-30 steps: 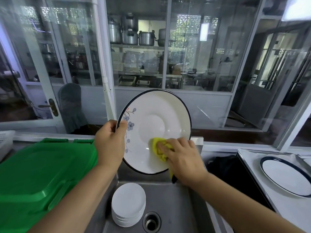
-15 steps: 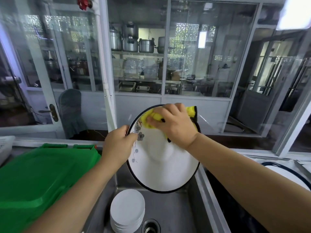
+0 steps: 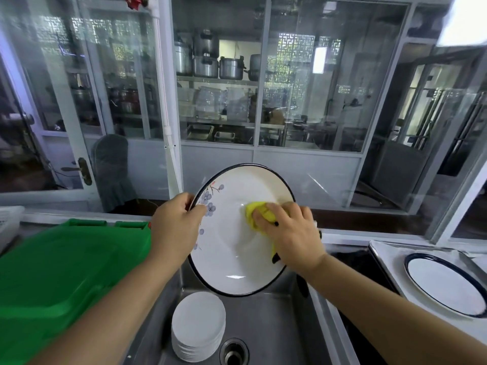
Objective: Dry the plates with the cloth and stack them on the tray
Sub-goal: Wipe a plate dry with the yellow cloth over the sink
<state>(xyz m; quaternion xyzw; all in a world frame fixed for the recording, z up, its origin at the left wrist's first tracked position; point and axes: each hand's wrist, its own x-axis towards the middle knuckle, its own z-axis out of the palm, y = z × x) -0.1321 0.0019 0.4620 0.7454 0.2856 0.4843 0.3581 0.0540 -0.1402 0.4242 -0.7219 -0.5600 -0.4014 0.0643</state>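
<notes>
A large white plate [image 3: 232,262] with a dark rim and blue flower print is held upright over the sink, its face towards me. My left hand [image 3: 175,227] grips its left rim. My right hand [image 3: 290,233] presses a yellow cloth [image 3: 257,213] against the plate's middle, fingers curled round the cloth. At the right, a white tray [image 3: 387,256] carries one dark-rimmed plate [image 3: 445,285] lying flat. A stack of several small white plates [image 3: 197,325] stands in the sink below.
The steel sink [image 3: 268,320] has a drain [image 3: 233,351] beside the stack. A green plastic lid [image 3: 58,280] covers the left counter. A dark basin [image 3: 361,270] lies between sink and tray. Glass partitions stand close behind the sink.
My right hand moved the cloth from the plate's lower middle up to its top rim, then back down to the middle. The plate tilted and shifted slightly in my left hand.
</notes>
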